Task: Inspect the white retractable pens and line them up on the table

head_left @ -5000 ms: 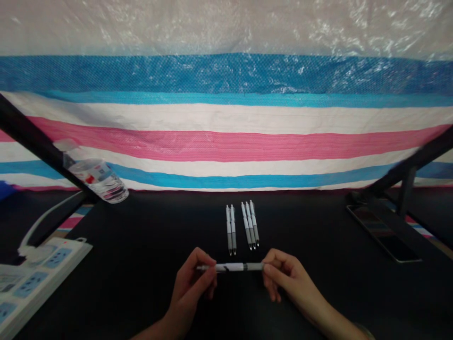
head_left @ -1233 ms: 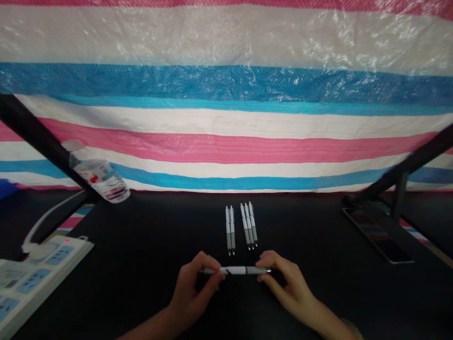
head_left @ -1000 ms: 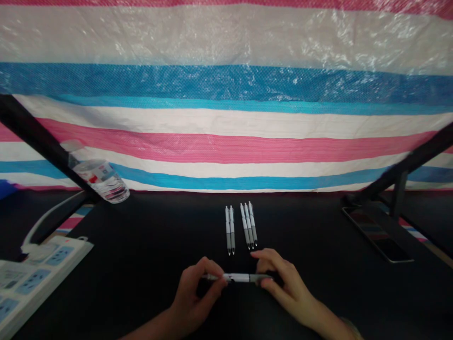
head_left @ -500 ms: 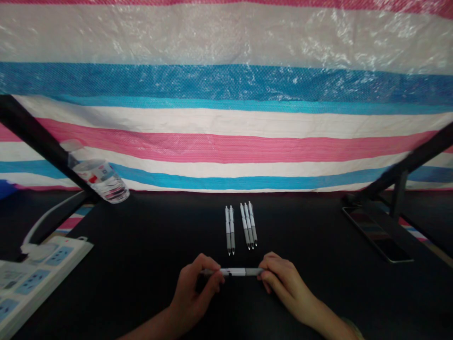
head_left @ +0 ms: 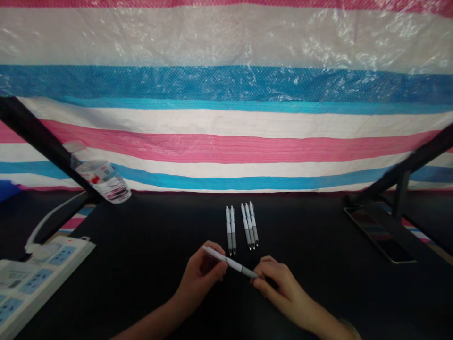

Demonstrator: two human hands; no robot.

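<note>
My left hand (head_left: 200,276) and my right hand (head_left: 278,285) both pinch one white and grey pen (head_left: 231,262) just above the black table (head_left: 148,264). The pen slants, its left end higher and farther from me, its grey end down at my right fingertips. Just beyond my hands lie several matching pens side by side: a pair (head_left: 230,229) on the left and a group of three (head_left: 249,230) on the right, all pointing toward me.
A water bottle (head_left: 101,178) lies at the back left beside a black slanted bar (head_left: 38,141). A white power strip (head_left: 31,274) sits at the left edge. A phone (head_left: 380,233) lies at the right under another black bar. A striped tarp (head_left: 226,118) hangs behind.
The pen was level between my hands half a second ago; it is now tilted, its left end raised and pushed away, and both hands have shifted slightly.
</note>
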